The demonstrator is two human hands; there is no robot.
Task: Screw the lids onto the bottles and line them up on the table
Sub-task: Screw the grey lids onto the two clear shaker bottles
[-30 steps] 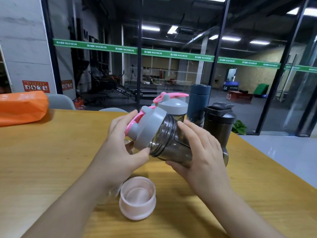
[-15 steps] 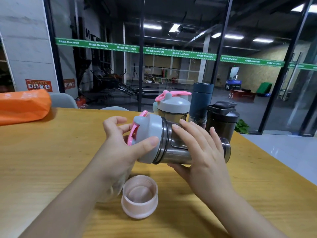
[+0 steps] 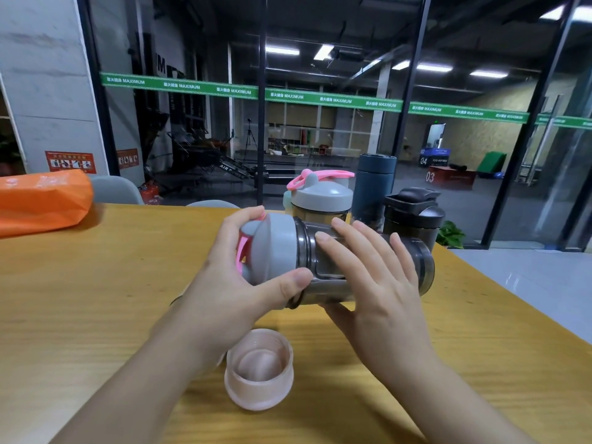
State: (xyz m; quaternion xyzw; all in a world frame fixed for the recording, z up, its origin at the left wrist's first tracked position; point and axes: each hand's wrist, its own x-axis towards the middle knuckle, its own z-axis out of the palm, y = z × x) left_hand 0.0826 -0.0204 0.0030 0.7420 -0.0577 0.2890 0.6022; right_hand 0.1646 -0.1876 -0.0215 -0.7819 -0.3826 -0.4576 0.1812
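While the left hand [image 3: 230,283] curls around the grey lid [image 3: 275,248], thumb pressed along its rim, the right hand [image 3: 374,283] wraps the smoky shaker bottle [image 3: 362,261], fingers straight across its top and thumb beneath, holding it sideways above the table [image 3: 96,283]. Just below, toward the near edge, a pink lid [image 3: 259,370] lies open side up, nothing inside. Along the far edge stand three capped bottles: a grey-lidded shaker [image 3: 320,200], a dark blue flask [image 3: 374,184] and a black shaker [image 3: 413,216]. An orange bag [image 3: 41,203] lies at the far left corner.
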